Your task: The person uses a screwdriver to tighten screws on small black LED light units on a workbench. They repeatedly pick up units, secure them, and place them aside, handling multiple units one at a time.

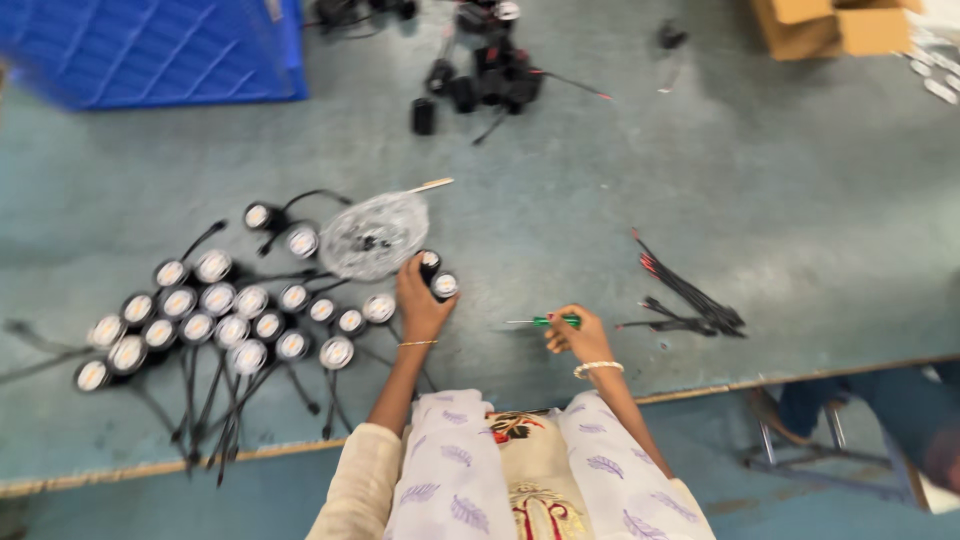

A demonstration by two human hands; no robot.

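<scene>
My left hand (420,305) is closed around two small round black lamps (437,276) with white faces, holding them just above the grey-green table (780,200). My right hand (578,335) grips a green-handled screwdriver (545,321), its thin shaft pointing left. Left of my left hand, several identical round lamps (215,325) with black leads lie grouped face-up. A crumpled clear plastic bag (373,235) holding small dark parts lies just beyond my left hand.
A bundle of black wires with red tips (690,295) lies to the right. Black parts and cables (490,75) sit at the far middle, a blue crate (160,45) far left, a cardboard box (830,25) far right. A stool frame (790,445) stands below the table edge.
</scene>
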